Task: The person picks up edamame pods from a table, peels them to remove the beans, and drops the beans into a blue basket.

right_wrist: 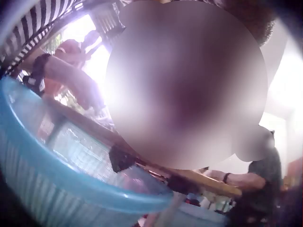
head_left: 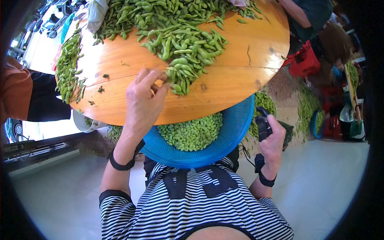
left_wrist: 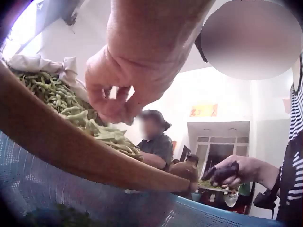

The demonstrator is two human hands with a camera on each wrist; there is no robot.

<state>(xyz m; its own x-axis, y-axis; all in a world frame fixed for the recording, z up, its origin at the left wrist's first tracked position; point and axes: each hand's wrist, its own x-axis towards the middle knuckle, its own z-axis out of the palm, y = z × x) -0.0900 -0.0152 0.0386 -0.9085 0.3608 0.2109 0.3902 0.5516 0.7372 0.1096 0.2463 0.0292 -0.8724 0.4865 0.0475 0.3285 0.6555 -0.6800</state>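
Observation:
My left hand [head_left: 145,98] is over the edge of the round wooden table [head_left: 236,76], fingers bent and thumb close to them. Its fingertips reach the near tip of a heap of green soybean pods [head_left: 196,48]; whether they pinch a pod I cannot tell. In the left wrist view the same hand [left_wrist: 137,71] hangs above the pods. My right hand [head_left: 272,140] is raised to the right of a blue plastic basket [head_left: 243,120], black coverings on some of its fingers, no pod visible in it. Shelled green beans [head_left: 192,134] fill the basket's bottom, below the table edge.
More pods [head_left: 68,66] line the table's left edge, near another person's orange sleeve [head_left: 16,90]. A second person's arm [head_left: 296,14] reaches in at the far right. A red stool [head_left: 304,62], a bucket of pods [head_left: 264,106] and scattered pods occupy the right side.

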